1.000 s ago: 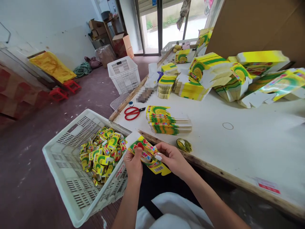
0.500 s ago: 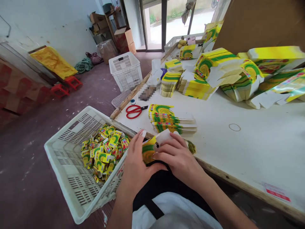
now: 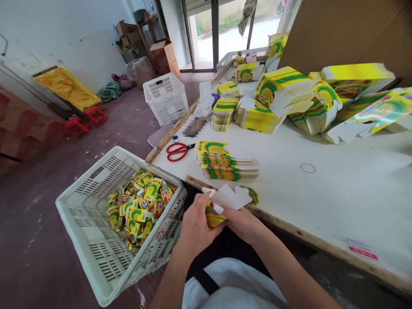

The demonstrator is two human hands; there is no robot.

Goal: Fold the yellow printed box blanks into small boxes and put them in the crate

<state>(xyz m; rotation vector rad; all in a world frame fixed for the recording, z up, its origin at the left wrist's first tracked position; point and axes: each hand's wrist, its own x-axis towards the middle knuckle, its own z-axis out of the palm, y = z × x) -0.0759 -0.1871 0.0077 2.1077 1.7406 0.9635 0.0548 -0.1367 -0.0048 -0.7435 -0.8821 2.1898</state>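
Note:
Between my hands, just off the table's front edge, is a small yellow and green printed carton [image 3: 215, 220] with white flaps standing up at its top. My left hand [image 3: 197, 221] grips its left side, fingers wrapped over it. From the right, my right hand [image 3: 243, 223] holds it, thumb pressed by the flaps. Beyond my hands a stack of flat printed cartons [image 3: 222, 161] lies on the white table [image 3: 289, 184]. A small green and yellow item [image 3: 250, 194] rests at the table edge, partly hidden behind the flaps.
A white plastic crate [image 3: 93, 266] with several small folded boxes [image 3: 138, 210] stands at my left. Red-handled scissors [image 3: 177, 152] lie near the table corner. Bundles of larger cartons [image 3: 260, 118] line the back, and a rubber band [image 3: 308, 168] lies to the right. Another white crate [image 3: 167, 101] stands behind.
Both hands have moved lower and closer together around the carton. My right hand has shifted from over its top to its right side, and the white flaps now stand more exposed.

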